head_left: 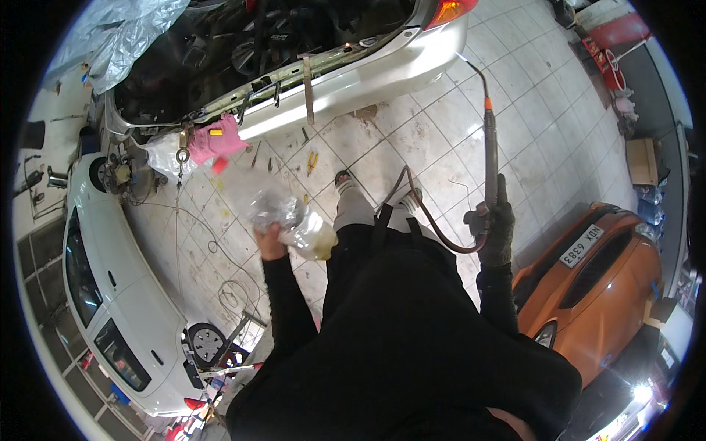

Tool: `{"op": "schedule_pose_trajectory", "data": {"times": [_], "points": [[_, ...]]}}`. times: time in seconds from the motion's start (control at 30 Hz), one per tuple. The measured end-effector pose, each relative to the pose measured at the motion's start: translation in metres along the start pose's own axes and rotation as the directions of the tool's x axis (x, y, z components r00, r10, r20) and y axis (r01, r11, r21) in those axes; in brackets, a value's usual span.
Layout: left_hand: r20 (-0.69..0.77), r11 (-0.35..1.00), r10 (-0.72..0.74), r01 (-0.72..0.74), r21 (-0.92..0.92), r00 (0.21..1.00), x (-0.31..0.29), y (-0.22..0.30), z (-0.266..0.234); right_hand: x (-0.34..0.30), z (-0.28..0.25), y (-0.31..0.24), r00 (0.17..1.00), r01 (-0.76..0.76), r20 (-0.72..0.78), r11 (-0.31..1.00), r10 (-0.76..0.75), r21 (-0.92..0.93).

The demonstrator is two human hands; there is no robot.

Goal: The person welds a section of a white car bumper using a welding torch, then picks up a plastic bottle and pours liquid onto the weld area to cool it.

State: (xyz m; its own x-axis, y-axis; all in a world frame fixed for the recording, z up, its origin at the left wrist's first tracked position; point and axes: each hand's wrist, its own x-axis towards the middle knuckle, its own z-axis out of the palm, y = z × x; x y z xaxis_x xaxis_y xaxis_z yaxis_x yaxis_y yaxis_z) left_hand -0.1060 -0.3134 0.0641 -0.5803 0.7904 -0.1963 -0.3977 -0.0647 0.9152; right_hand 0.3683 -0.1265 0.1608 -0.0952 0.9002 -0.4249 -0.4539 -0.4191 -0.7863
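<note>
In my gloved right hand (498, 228) is a gas torch (491, 151) with a grey handle, an orange collar and a thin bent neck. A small bluish-white flame shows at its tip, beside the car's rear bumper (412, 66). From its lower end a brown hose (435, 229) loops between my feet. My bare left hand (272, 242) grips a clear plastic bottle (279, 213), tilted, smeared by motion and partly yellowish at its near end. A red cap (219, 165) shows at its far end.
The light car's open rear spans the front, with a pink cloth (217, 138) at its left corner. Orange-handled pliers (312, 163) lie on the tiles. A white car (121, 294) stands left, an orange car (603, 272) right. Cables (213, 246) trail over the left floor.
</note>
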Motion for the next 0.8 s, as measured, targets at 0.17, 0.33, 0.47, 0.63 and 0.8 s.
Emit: {"op": "schedule_pose_trajectory", "data": {"times": [0.17,0.33,0.47,0.63,0.8], "points": [[0.007,0.978,-0.164,0.162,0.129,0.986,0.052,-0.025,0.09,0.023,-0.003,0.011,0.994,-0.041,0.096,0.997,0.048,-0.071],[0.063,0.749,-0.277,0.175,0.639,0.959,0.167,0.023,0.142,0.06,0.022,0.019,0.987,-0.094,0.112,0.974,0.12,-0.208],[0.151,0.26,-0.409,-0.043,0.965,0.9,0.301,0.064,0.142,0.101,0.056,0.034,0.983,-0.09,0.124,0.938,0.139,-0.334],[0.012,-0.524,-0.445,-0.271,0.807,0.896,0.44,0.082,0.182,0.154,0.091,0.062,0.974,-0.188,0.061,0.93,0.217,-0.317],[0.183,-0.807,-0.358,-0.401,0.434,0.916,0.532,0.079,0.158,0.19,0.121,0.08,0.949,-0.255,0.095,0.908,0.302,-0.333]]}}
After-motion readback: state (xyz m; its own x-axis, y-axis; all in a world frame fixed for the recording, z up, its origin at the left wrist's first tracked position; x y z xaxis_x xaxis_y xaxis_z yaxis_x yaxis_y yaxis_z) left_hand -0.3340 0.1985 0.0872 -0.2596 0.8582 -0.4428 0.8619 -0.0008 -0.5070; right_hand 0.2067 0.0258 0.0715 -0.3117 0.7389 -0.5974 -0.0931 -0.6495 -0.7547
